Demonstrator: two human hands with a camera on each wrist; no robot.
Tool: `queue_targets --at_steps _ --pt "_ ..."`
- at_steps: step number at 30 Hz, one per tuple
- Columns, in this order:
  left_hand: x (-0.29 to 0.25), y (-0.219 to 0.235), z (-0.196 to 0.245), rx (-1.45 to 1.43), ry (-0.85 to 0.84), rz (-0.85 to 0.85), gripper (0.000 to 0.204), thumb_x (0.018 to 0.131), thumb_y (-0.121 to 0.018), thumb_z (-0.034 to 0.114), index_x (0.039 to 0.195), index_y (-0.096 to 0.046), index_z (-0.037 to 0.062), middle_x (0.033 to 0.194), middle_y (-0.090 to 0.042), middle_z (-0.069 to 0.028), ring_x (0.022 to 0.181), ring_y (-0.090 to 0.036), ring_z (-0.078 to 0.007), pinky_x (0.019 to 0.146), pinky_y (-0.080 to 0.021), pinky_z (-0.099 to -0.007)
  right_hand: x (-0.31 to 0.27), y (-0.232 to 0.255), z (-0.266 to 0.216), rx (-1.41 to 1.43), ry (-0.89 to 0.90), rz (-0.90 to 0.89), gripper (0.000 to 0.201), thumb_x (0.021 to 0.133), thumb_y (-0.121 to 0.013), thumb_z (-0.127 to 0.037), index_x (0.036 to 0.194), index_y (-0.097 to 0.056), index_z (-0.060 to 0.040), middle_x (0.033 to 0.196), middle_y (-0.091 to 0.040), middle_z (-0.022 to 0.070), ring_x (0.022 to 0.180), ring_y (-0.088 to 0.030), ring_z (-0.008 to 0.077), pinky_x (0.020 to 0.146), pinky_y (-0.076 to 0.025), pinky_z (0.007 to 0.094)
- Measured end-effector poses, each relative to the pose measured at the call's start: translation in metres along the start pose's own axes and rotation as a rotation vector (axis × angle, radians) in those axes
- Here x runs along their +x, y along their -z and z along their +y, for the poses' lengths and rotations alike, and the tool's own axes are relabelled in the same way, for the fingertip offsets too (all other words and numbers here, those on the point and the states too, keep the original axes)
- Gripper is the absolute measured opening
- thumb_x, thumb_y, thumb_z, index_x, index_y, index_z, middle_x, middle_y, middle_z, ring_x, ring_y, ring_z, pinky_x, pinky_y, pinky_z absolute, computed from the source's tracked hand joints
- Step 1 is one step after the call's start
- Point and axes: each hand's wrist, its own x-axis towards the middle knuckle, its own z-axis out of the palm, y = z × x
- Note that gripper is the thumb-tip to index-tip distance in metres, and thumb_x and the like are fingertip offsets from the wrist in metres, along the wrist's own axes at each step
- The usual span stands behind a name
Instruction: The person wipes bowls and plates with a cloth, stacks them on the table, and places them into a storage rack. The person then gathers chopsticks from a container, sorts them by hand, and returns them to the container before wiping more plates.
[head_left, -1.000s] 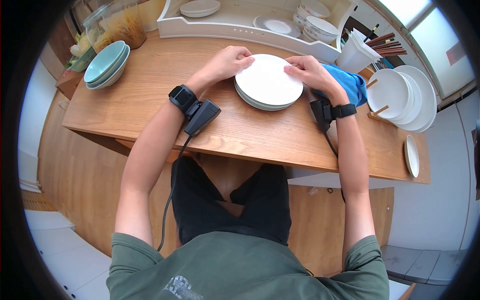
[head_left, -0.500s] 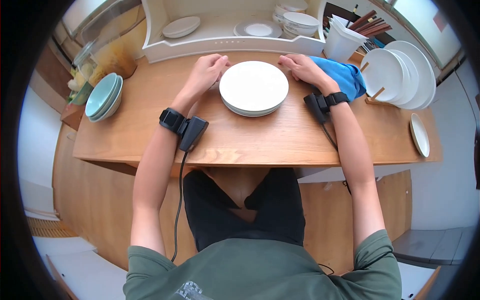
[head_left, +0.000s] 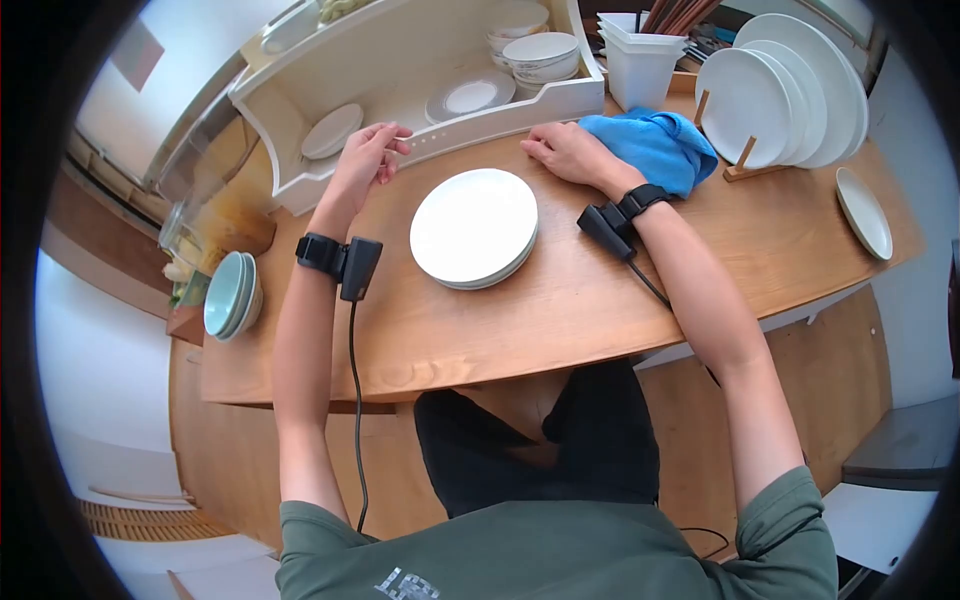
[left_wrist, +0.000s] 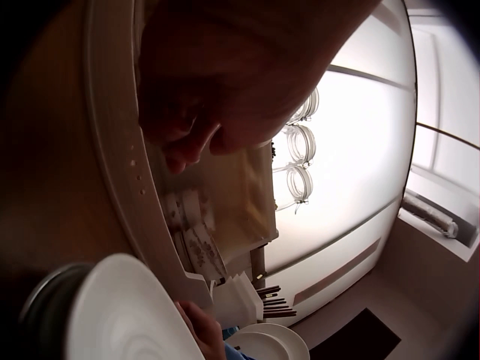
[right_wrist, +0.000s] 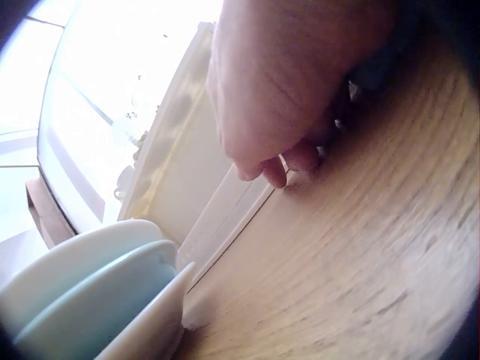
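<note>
A stack of round plates (head_left: 474,226) with a white one on top sits on the wooden table between my hands. Pale blue-green shows between white rims in the stack (right_wrist: 97,300) in the right wrist view. My left hand (head_left: 368,165) is held up at the front edge of the cream shelf unit (head_left: 440,148), its fingers loosely bent and holding nothing. Just beyond it in the shelf lie small white plates (head_left: 330,132). My right hand (head_left: 575,157) rests on the table beside a crumpled blue cloth (head_left: 655,150), fingers loosely curled with nothing in them.
Patterned bowls (head_left: 542,55) and a grey-rimmed plate (head_left: 470,97) stand in the shelf. At right are a white chopstick holder (head_left: 640,72), a rack of upright plates (head_left: 745,105) and an oval dish (head_left: 864,213). Blue-green bowls (head_left: 232,293) lean at the left.
Both hands have let go of the plate stack and drawn apart from it. My left hand has risen and moved forward to the shelf edge; the view has turned leftward.
</note>
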Motion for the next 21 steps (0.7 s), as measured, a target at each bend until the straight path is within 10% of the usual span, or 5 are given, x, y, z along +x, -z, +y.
queue_targets --at_steps 11,13,17,21 --pt "0.114 -0.001 -0.009 0.632 0.085 -0.003 0.053 0.09 -0.049 0.051 0.087 -0.063 -0.0009 0.074 -0.059 -0.0079 0.052 -0.047 -0.0108 0.043 -0.038 -0.0277 -0.001 -0.005 0.003 -0.106 0.016 -0.003 0.033 0.091 -0.051 -0.029 0.084 -0.066 -0.0012 0.087 -0.065 0.0232 0.084 -0.062 0.04 0.078 -0.05 0.0464" --pt "0.127 -0.005 -0.013 0.804 0.28 -0.042 0.064 0.086 -0.048 0.061 0.083 -0.065 -0.0001 0.079 -0.062 -0.0119 0.063 -0.055 -0.0171 0.055 -0.045 -0.034 -0.002 -0.007 0.005 -0.114 0.041 0.036 0.031 0.091 -0.052 -0.028 0.083 -0.065 -0.0008 0.084 -0.065 0.0229 0.08 -0.062 0.0403 0.075 -0.05 0.0467" --pt "0.145 -0.011 -0.047 1.029 0.152 0.013 0.069 0.083 -0.046 0.07 0.08 -0.064 0.0034 0.079 -0.063 -0.0112 0.077 -0.057 -0.0218 0.076 -0.044 -0.0352 -0.005 -0.001 -0.002 -0.111 0.029 0.033 0.031 0.09 -0.052 -0.028 0.083 -0.065 -0.0006 0.084 -0.065 0.0239 0.081 -0.062 0.0409 0.075 -0.05 0.0472" --pt "0.145 -0.005 -0.043 0.8 0.25 -0.076 0.063 0.083 -0.051 0.066 0.077 -0.062 0.0042 0.07 -0.06 -0.0077 0.069 -0.056 -0.0195 0.069 -0.044 -0.0349 -0.006 0.001 -0.005 -0.1 -0.025 -0.022 0.032 0.09 -0.051 -0.029 0.086 -0.065 -0.0008 0.088 -0.065 0.0245 0.086 -0.062 0.0404 0.08 -0.049 0.0468"
